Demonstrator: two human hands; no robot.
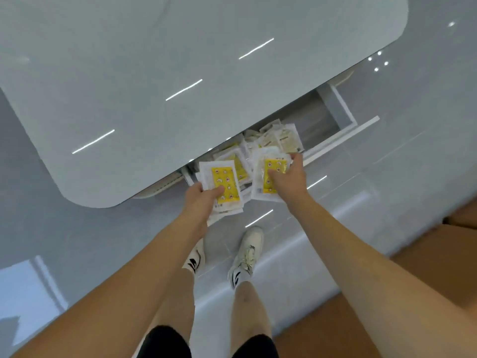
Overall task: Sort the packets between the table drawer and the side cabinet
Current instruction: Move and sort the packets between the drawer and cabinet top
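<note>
I see both hands over the open table drawer (333, 139), which juts out from under the pale grey tabletop (154, 86) and runs from the centre of the frame toward the right.

My left hand (200, 201), just below centre, has its grip closed around a stack of packets (224, 186): white-edged pouches with a yellow printed panel on top, the thumb lying across the lower part of that panel. This stack sits at the near left end of the drawer, partly out over the floor.

My right hand (290, 174), just right of centre, has its grip wrapped around a second stack of the same kind (269, 177), fingers curled over its top edge and thumb pressed on the yellow face. The two stacks are close beside each other but not touching, as far as I can tell.

Behind both hands, a loose pile of more packets (273, 138) lies in the drawer, some yellow, some pale cream. The right part of the drawer shows bare grey bottom.

Lower in the frame are two legs, white sneakers (249, 249) and socks on a glossy grey floor (387, 177). A tan surface (426, 254) fills the lower right corner.
</note>
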